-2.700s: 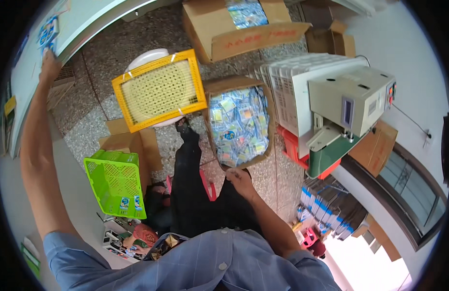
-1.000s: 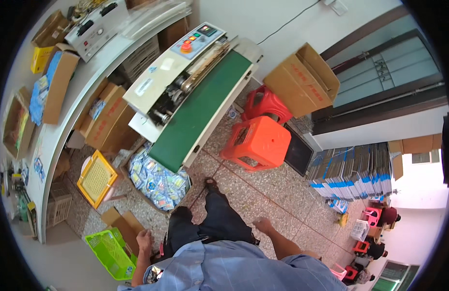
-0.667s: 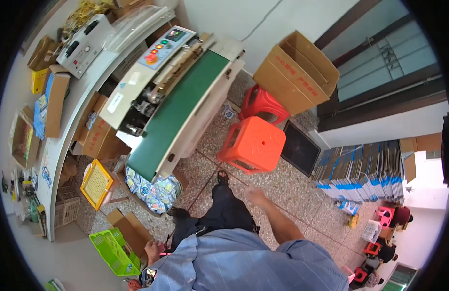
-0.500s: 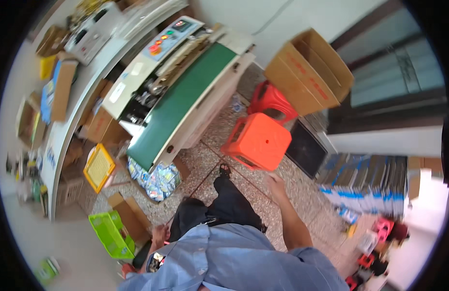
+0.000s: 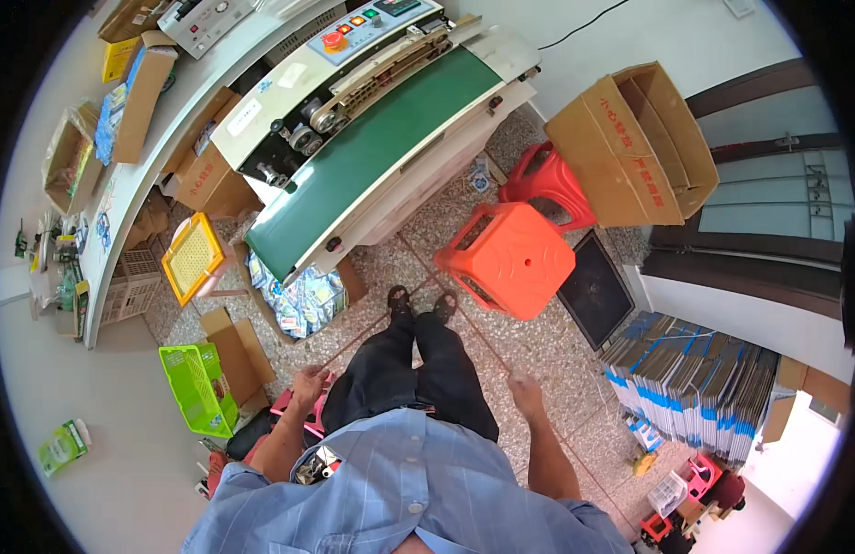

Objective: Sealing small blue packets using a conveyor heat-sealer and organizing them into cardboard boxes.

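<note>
My left hand (image 5: 306, 384) hangs low beside my left thigh, just over the pink stool (image 5: 314, 413), which is partly hidden by my arm and leg. Its fingers are loosely bent, the thumb apart, and nothing shows in them. On the other side, my right hand (image 5: 526, 397) hangs above the speckled floor, thumb apart and no object visible in it. Ahead of it is an orange plastic stool (image 5: 515, 263), untouched. In front of my feet stands a sealing machine with a green conveyor belt (image 5: 381, 166) and a red knob (image 5: 334, 42).
A carton of small packets (image 5: 303, 300) sits under the belt's near end. A green crate (image 5: 198, 388) and a yellow-framed chair (image 5: 195, 258) are at left. At right are a large carton (image 5: 621, 152) on a red stool (image 5: 549, 189), a black mat (image 5: 595, 291) and stacked flattened cartons (image 5: 690, 379).
The view has shifted and grown sharper. One foot was ahead before; both feet now stand side by side. My left hand has come forward, and my right hand has drawn back toward my body.
</note>
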Motion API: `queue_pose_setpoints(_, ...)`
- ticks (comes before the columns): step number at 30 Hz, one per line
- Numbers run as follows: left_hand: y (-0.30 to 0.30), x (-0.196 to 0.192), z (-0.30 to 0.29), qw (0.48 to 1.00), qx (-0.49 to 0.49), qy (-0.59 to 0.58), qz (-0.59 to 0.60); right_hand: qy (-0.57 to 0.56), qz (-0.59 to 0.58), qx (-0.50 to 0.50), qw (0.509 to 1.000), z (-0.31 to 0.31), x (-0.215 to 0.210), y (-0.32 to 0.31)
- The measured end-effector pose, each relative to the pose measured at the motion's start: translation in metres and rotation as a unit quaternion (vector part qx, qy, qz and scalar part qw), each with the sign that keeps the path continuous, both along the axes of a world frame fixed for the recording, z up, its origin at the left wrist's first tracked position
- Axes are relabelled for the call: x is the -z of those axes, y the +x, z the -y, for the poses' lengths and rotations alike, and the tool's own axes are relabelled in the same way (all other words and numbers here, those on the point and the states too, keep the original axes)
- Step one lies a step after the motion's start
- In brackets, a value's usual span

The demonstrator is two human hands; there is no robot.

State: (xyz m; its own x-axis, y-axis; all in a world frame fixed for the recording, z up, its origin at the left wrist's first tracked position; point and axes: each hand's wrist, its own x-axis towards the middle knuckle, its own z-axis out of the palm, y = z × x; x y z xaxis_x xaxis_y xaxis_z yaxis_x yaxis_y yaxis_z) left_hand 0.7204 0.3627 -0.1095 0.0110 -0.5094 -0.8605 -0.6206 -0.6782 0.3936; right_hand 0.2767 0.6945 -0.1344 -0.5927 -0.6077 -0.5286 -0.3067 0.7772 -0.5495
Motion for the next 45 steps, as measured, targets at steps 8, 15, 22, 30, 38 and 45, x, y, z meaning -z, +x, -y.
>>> queue_pose_setpoints(8,-0.078,0.0,0.016,1.0,-0.014,-0.013,-0.016,-0.07,-0.005,0.132,0.989,0.111,0.004,-0.119)
queue_pose_setpoints(15,-0.332,0.085,0.038,0.964,0.115,-0.116,-0.212,-0.027,-0.166,0.211,0.963,0.064,0.135,-0.261)
queue_pose_setpoints(22,-0.515,0.155,0.042,0.945,0.175,-0.162,-0.222,-0.141,0.31,0.358,0.869,0.138,0.141,-0.266)
queue_pose_setpoints(30,-0.522,0.182,-0.006,0.955,0.205,-0.076,-0.202,-0.227,0.325,0.448,0.801,0.131,0.134,-0.258)
queue_pose_setpoints(38,-0.542,0.111,-0.096,0.934,0.304,-0.173,-0.076,-0.21,0.271,0.496,0.798,0.046,0.086,-0.261)
queue_pose_setpoints(45,-0.598,0.111,-0.15,0.919,0.356,-0.116,-0.125,-0.214,0.196,0.548,0.785,-0.018,0.058,-0.302)
